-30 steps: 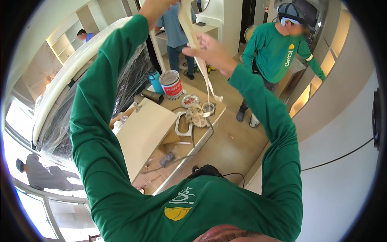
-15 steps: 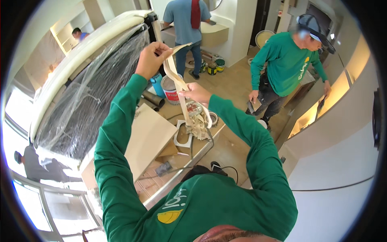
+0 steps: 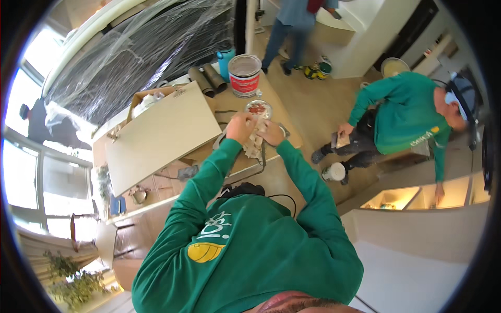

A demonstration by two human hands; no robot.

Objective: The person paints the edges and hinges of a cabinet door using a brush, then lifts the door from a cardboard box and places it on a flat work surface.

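My left hand [image 3: 239, 128] and my right hand [image 3: 271, 133] are low over the worktable, close together with fingers closed. Both grip a cream strip of masking tape [image 3: 255, 127], bunched up between them. Just beneath, partly hidden by my hands, lie crumpled tape scraps [image 3: 253, 149]. A shallow round tin [image 3: 258, 107] with reddish-brown contents sits right beyond my fingers. Behind it stands a red and white paint bucket [image 3: 245, 83]. A dark cable [image 3: 262, 163] runs along the table edge near my right wrist.
A large pale board [image 3: 162, 138] lies on the table to the left. Cardboard tubes [image 3: 209, 79] and a blue bottle [image 3: 225, 60] are at the back. A co-worker in green [image 3: 402, 112] crouches at right by a white bucket [image 3: 334, 171]. Plastic sheeting [image 3: 156, 47] hangs at far left.
Both hands have come down from chest height to the tabletop with the strip, which was stretched long and is now bunched. My view has tilted; the co-worker has bent lower.
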